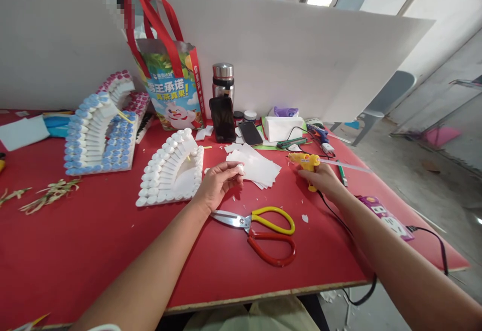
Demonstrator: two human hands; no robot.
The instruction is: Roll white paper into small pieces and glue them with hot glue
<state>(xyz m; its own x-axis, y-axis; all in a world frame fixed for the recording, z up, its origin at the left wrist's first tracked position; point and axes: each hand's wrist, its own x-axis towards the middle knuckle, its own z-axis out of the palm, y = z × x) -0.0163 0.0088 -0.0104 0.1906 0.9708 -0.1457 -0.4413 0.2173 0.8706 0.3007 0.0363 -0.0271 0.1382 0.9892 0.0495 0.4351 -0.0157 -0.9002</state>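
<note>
Between the fingertips of my left hand (pixel 219 183) is a small white round piece (pixel 240 169), partly covered by the fingers. My right hand (pixel 322 178) is wrapped around a yellow glue gun (pixel 306 160) whose nozzle points left; a clear glue stick (pixel 346 166) sticks out behind it. Left of my left hand stands a white curved model (pixel 165 173) edged with rows of round white pieces. Sheets of white paper (pixel 259 166) lie fanned out between my hands. Scissors (pixel 243 220) with one yellow and one red handle rest spread apart in front of them.
Blue-and-white (pixel 100 135) and pink-and-white (pixel 122 87) models stand at left. Behind are a shopping bag (pixel 173 87), a steel flask (pixel 223 77), a black upright phone-like object (pixel 222 119) and a lying phone (pixel 250 133). A purple power strip (pixel 386 219) and cords lie at right.
</note>
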